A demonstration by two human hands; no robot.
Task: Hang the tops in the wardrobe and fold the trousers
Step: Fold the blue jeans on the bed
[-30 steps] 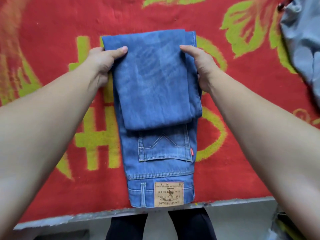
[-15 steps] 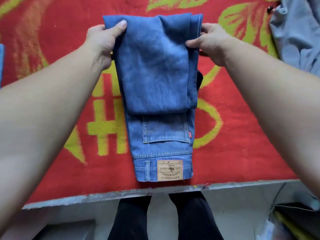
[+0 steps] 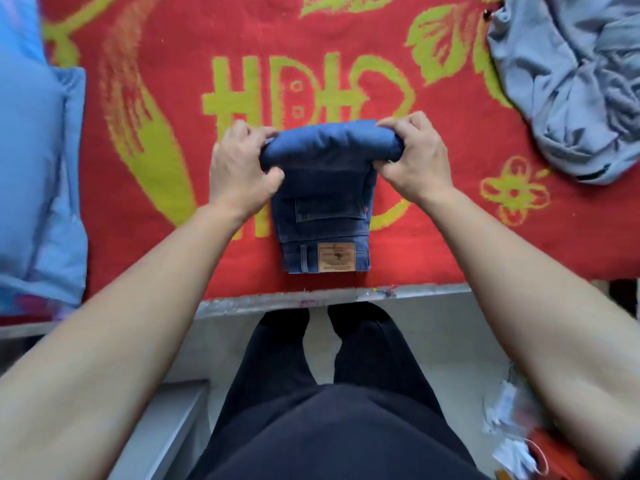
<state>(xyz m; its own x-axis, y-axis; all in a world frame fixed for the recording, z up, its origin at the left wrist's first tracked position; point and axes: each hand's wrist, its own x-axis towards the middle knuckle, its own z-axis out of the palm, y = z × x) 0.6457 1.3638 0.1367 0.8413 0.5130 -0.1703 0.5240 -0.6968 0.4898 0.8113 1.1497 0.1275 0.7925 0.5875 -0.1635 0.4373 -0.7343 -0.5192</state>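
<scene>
A pair of blue jeans (image 3: 325, 206) lies folded on the red blanket (image 3: 173, 46), waistband and tan leather patch (image 3: 336, 257) towards me near the bed's front edge. The far folded end bulges upward in a thick roll. My left hand (image 3: 239, 171) grips the roll's left end, fingers over the top and thumb below. My right hand (image 3: 412, 157) grips its right end the same way. A crumpled grey-blue top (image 3: 575, 81) lies at the upper right of the blanket.
A light blue pillow (image 3: 34, 161) lies along the left side. The bed's pale front edge (image 3: 311, 299) runs just below the jeans. My dark-trousered legs stand against it. White and red clutter (image 3: 516, 441) sits on the floor at the lower right.
Both hands have brought the jeans' far folded end toward me, over the lower part. The flat leg panel seen before is now a short, thick bundle. The view has pulled back.
</scene>
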